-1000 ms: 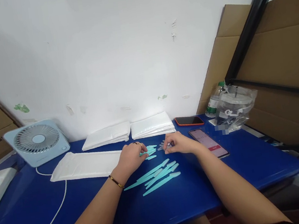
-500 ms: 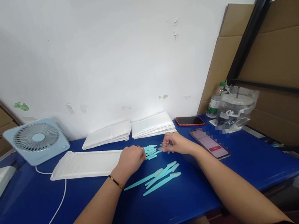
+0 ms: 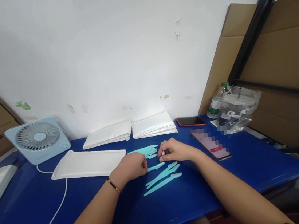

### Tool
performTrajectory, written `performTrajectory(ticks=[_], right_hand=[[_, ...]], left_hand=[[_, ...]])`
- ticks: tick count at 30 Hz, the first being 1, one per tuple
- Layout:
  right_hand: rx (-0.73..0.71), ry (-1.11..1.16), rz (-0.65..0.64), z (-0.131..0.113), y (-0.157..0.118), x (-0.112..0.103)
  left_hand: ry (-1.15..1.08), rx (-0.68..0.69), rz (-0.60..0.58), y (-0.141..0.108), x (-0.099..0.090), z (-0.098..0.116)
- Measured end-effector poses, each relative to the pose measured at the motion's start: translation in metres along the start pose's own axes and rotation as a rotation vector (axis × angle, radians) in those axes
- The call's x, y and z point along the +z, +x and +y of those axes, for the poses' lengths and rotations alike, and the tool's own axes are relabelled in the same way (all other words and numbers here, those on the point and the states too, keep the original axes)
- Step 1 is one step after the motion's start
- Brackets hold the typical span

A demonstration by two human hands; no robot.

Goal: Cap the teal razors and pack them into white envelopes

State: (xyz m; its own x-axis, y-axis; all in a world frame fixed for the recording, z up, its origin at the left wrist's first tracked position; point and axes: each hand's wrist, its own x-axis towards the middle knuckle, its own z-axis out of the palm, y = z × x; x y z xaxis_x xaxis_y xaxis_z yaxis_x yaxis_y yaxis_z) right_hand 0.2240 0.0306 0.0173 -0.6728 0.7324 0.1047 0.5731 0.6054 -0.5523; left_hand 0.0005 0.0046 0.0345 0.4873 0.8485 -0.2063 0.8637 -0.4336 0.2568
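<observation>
My left hand [image 3: 135, 165] is closed on the handle end of a turquoise eyebrow razor [image 3: 156, 166], whose pale tip points right. To the right, my right hand [image 3: 175, 149] hovers just above that tip, fingers curled and thumb a little apart from them. Small translucent pieces, possibly blade caps, show partly behind its fingers. Beyond my left hand lies a pile of turquoise eyebrow razors [image 3: 148, 151], partly covered by the hand. Nearer to me, several loose eyebrow razors [image 3: 163, 184] with pale tips rest on the blue table [image 3: 189, 202].
A white padded packet [image 3: 87, 163] lies left of my hands. Two stacks of white packets [image 3: 107, 134] sit by the wall. A blue fan [image 3: 38, 138] with a white cable stands left. Two phones [image 3: 190, 121], a bottle [image 3: 216, 103] and a bagged cup [image 3: 237, 106] are right.
My left hand has moved toward me from the razor pile and taken hold of a loose eyebrow razor. My right hand has come slightly left and nearer, its fingers loosened from a pinch.
</observation>
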Motion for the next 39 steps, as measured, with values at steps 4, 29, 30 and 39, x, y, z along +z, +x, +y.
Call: performTrajectory(ticks=[4,29,30,39], right_hand=[[0.034,0.021,-0.014,0.006,0.004,0.005],[0.155,-0.154,0.132,0.019,-0.004,-0.014],[0.179,-0.158,0.160,0.021,-0.005,-0.017],[0.076,-0.135,-0.326,0.004,-0.019,-0.019]], left_hand=[[-0.005,0.013,0.174,0.009,0.002,-0.003],[0.005,-0.020,0.251,0.019,0.011,-0.013],[-0.008,-0.031,0.271,0.019,0.009,-0.014],[-0.145,0.127,0.077,0.002,0.019,0.024]])
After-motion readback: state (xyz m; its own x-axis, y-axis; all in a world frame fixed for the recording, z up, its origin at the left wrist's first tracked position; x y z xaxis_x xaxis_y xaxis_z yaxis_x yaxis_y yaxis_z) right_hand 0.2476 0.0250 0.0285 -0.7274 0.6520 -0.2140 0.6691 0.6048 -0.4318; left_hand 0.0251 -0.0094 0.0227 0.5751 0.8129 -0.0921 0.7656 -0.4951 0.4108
